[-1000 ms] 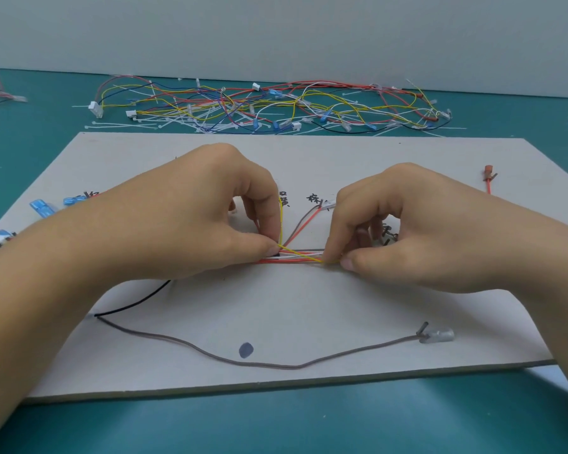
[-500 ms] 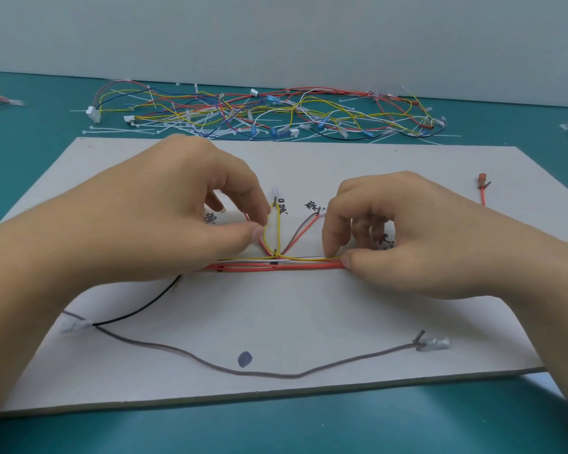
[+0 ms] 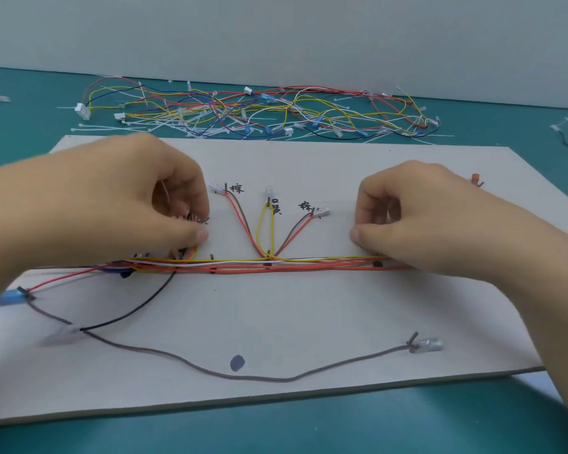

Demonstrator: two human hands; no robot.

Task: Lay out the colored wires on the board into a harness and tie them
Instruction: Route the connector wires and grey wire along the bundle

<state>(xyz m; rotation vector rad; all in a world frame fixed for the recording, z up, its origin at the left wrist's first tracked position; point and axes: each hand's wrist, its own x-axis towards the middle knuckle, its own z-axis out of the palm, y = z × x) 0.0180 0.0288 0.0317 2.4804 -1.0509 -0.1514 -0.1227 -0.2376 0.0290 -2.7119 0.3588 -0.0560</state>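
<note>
The wire bundle [image 3: 276,265] is laid across the middle of the board [image 3: 309,306], three branches [image 3: 265,231] fanned upward from it. Its left-end strands are pinched in the curled fingers of the left hand [image 3: 122,217]; the right hand [image 3: 433,224] is curled over the right end, but a grip cannot be confirmed. The strands are best drawn taut and parallel before any tie is fitted.

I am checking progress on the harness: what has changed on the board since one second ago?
Both hands slid apart along the wire bundle: the left hand went left, the right hand went right. This uncovered the branch wires in the middle. The board, the brown wire near its front edge and the spare wires behind stayed as they were.
</note>
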